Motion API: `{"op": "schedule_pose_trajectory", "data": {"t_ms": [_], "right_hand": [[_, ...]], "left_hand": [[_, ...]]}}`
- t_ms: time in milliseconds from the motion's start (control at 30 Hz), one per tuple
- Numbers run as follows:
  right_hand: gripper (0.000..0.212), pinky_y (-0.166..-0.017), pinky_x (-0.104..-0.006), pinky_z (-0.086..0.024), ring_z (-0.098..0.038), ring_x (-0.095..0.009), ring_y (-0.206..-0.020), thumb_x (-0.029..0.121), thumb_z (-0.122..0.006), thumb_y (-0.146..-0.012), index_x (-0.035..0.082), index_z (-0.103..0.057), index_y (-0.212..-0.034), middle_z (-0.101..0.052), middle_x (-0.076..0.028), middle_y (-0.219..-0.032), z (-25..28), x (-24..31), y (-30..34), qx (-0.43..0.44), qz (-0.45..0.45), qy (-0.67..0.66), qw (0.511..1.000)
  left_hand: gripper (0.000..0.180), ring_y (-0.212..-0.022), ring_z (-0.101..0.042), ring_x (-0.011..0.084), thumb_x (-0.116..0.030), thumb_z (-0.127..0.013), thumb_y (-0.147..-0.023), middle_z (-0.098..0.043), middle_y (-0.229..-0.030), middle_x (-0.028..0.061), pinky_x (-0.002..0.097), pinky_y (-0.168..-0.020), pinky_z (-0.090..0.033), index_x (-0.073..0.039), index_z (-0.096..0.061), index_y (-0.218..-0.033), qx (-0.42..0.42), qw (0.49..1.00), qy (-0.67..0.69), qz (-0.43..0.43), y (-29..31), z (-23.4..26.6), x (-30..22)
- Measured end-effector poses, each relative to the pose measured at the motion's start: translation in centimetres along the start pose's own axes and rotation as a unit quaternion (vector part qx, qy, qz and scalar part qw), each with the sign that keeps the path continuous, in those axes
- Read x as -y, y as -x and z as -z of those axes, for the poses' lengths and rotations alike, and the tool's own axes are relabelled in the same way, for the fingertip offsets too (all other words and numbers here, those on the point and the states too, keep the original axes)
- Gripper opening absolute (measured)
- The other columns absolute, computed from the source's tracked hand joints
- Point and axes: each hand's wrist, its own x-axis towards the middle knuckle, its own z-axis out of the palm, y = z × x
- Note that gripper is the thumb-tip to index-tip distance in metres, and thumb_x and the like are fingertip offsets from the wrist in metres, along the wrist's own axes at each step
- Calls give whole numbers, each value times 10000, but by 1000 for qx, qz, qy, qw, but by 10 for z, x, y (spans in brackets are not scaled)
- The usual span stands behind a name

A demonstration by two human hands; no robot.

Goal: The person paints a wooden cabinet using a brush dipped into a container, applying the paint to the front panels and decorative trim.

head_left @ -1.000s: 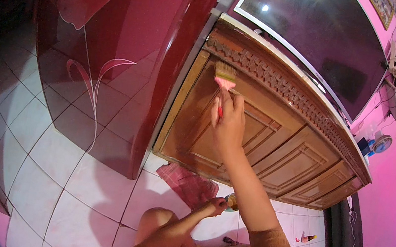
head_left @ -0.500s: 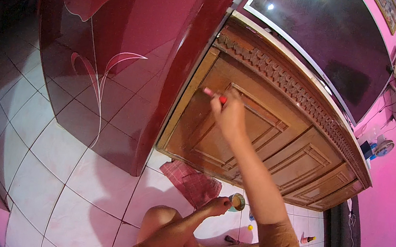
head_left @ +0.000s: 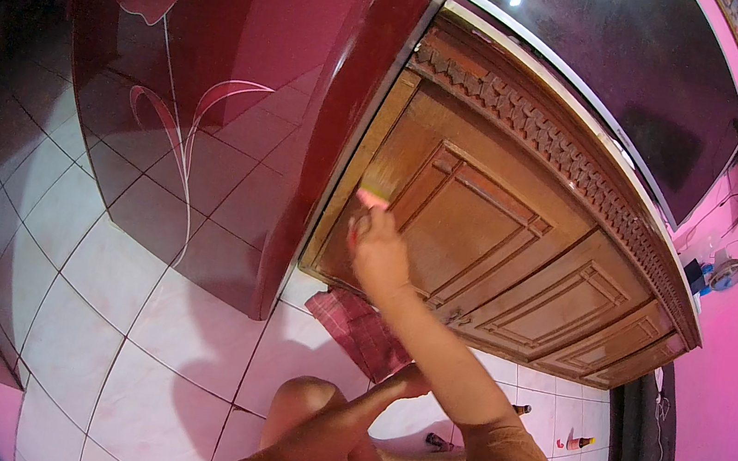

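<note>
My right hand is closed around the red handle of a paintbrush. The brush's bristles touch the left part of a brown wooden cabinet door, beside its raised panel frame. Low over the floor, my left hand is partly covered by my right forearm. The earlier frame shows it gripping a cup of brownish liquid; its fingers and the cup are now hidden. A red checked cloth lies on the tiles between the cabinet and my left hand.
A glossy dark red panel stands close on the left. A large television sits on the cabinet. On the tiled floor at right are small bottles, and a dark object lies by my leg. A small fan is far right.
My right hand has moved down and left with the paintbrush, whose bristles now point upward against the door. My right forearm now covers the cup. The left arm has barely moved.
</note>
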Motion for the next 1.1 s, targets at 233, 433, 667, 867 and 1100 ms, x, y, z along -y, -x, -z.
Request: {"op": "schedule_pose_trajectory", "data": {"t_ms": [233,433,667,867,1100], "right_hand": [[254,-671,-431,-568,-636,-367,-762,198,-609,-943,-44,-605,-864,-580,-196,-901,6,-7,13,102,-28,-115,988],[241,-651,-464,-540,-639,-398,-759,178,-620,-946,-1,-630,-1107,-587,-198,-930,98,-55,-67,-6,-18,-63,998],[317,-690,-416,-557,-599,-321,-953,190,-555,-967,-35,-594,-1186,-572,-152,-1078,77,-65,-21,-7,62,38,997],[261,-697,-387,-533,-635,-299,-868,193,-632,-951,1,-675,-1122,-632,-155,-957,76,-68,55,48,-170,-243,954],[308,-518,-243,-448,-579,-102,-607,295,-623,-983,-2,-674,-1043,-670,-76,-784,181,-145,169,-109,-506,-455,725]], "left_hand": [[317,-558,-592,223,-337,-545,-941,-597,-626,110,414,-552,-466,-30,-607,-888,0,999,35,39,-11,-3,15],[315,-523,-561,149,-362,-547,-963,-589,-632,61,344,-480,-455,-55,-619,-952,17,996,39,80,-2,2,12],[292,-523,-534,128,-350,-555,-966,-573,-648,20,325,-481,-445,-74,-626,-1028,19,989,57,137,-2,9,4],[316,-648,-585,139,-303,-565,-960,-641,-808,39,328,-551,-488,-66,-613,-1163,9,986,85,143,-3,14,7],[241,-652,-597,126,-253,-552,-960,-622,-772,43,294,-558,-492,-26,-604,-1020,-9,987,103,121,8,26,-11]]}}
